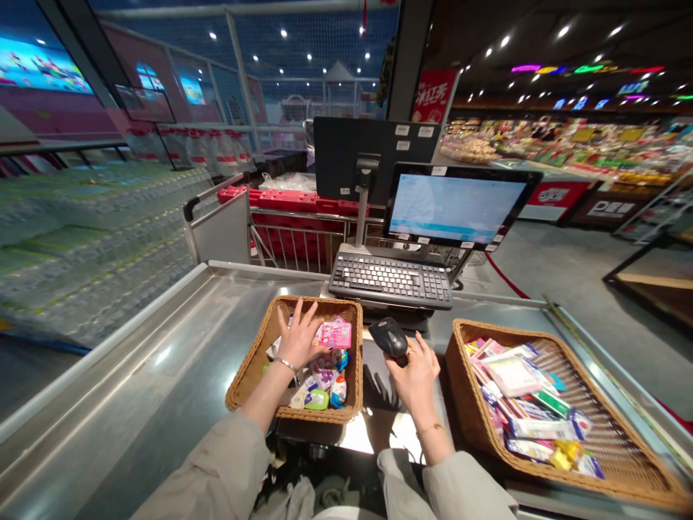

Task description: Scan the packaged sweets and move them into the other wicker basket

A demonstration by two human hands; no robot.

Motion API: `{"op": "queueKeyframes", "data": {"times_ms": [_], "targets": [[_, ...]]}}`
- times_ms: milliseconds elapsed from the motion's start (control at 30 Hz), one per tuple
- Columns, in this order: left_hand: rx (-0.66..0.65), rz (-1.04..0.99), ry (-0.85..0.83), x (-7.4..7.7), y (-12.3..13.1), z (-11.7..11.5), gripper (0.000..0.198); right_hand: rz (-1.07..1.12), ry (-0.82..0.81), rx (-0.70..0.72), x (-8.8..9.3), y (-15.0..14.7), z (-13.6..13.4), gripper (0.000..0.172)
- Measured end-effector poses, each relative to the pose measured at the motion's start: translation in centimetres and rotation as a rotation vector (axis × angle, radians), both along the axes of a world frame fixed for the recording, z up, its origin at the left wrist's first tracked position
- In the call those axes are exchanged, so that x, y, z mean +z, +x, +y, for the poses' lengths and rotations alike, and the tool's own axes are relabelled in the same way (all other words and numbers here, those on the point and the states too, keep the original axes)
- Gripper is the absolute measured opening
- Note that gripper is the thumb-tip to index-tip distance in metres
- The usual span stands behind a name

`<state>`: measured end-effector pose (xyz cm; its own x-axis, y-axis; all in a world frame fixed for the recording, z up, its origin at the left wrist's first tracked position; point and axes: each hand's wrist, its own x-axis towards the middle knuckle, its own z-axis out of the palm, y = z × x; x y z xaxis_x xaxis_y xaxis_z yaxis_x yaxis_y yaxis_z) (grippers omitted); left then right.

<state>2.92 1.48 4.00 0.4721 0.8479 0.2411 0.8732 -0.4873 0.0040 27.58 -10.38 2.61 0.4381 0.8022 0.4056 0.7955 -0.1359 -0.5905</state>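
My left hand hangs over a woven wicker basket, its fingers spread, close beside a pink package. That basket holds several small colourful packets, partly hidden under my hand. My right hand is shut around a black handheld barcode scanner, which sits between the baskets. To the right stands a second wicker basket, filled with several flat boxes and packets, among them a pale pink box.
Both baskets rest on a stainless steel checkout counter. Beyond them are a keyboard, a till screen and a black pole display. Red shopping baskets sit behind a metal railing. Shrink-wrapped bottled water is stacked at left.
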Motion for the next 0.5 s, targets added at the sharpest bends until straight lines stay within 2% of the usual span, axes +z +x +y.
{"op": "queueKeyframes", "data": {"times_ms": [267,500], "targets": [[-0.004,-0.091,0.053,2.2,3.1,-0.4,0.061,0.0,0.022,-0.031,0.7,1.0,-1.0,0.024],[-0.047,-0.112,0.101,2.5,5.4,-0.3,0.063,0.0,0.025,-0.073,1.2,2.0,-1.7,0.024]]}}
